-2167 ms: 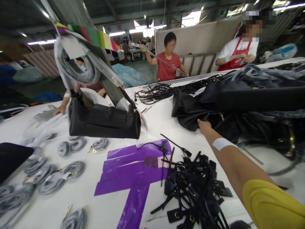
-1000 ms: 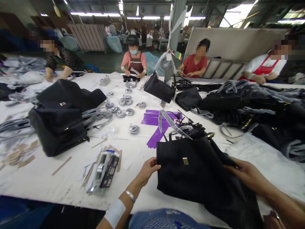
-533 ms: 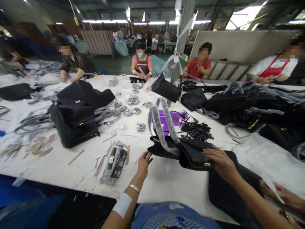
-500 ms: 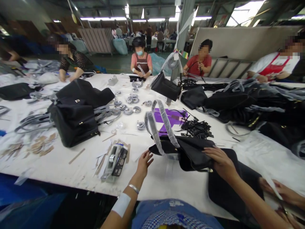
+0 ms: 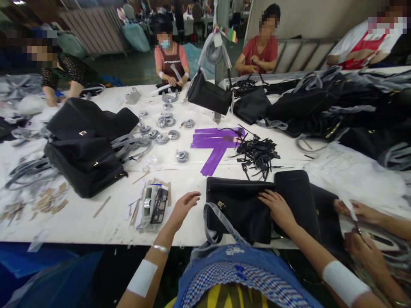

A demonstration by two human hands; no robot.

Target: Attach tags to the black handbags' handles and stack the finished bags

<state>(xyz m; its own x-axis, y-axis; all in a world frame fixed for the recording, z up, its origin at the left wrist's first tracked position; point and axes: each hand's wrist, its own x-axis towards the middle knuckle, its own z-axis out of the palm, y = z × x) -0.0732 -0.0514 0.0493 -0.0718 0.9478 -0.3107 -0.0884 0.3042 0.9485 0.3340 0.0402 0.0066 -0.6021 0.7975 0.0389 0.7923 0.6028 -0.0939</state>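
Note:
A black handbag (image 5: pixel 239 211) lies flat on the table in front of me, its gold clasp facing up. Its plastic-wrapped handles (image 5: pixel 224 222) hang toward my apron at the table's edge. My right hand (image 5: pixel 278 209) rests on the bag's right part with the fingers stretched out. Left of the bag, my left hand (image 5: pixel 183 207) hovers apart from it, holding nothing, fingers extended. Beside that hand stands a tape dispenser (image 5: pixel 148 207) with a dark box (image 5: pixel 159 206) against it. Another black bag (image 5: pixel 295 205) lies right of my right hand.
Black bags are piled at left (image 5: pixel 86 149) and right (image 5: pixel 321 102). Purple strips (image 5: pixel 213 156) and a heap of black straps (image 5: pixel 258 154) lie ahead. A co-worker's hands (image 5: pixel 362 226) work close on my right. A black bag (image 5: pixel 208 94) hangs by a post.
The handbag, held up off the table before, now lies flat with its handles toward me. My left hand has let go of its edge. The view has tilted down.

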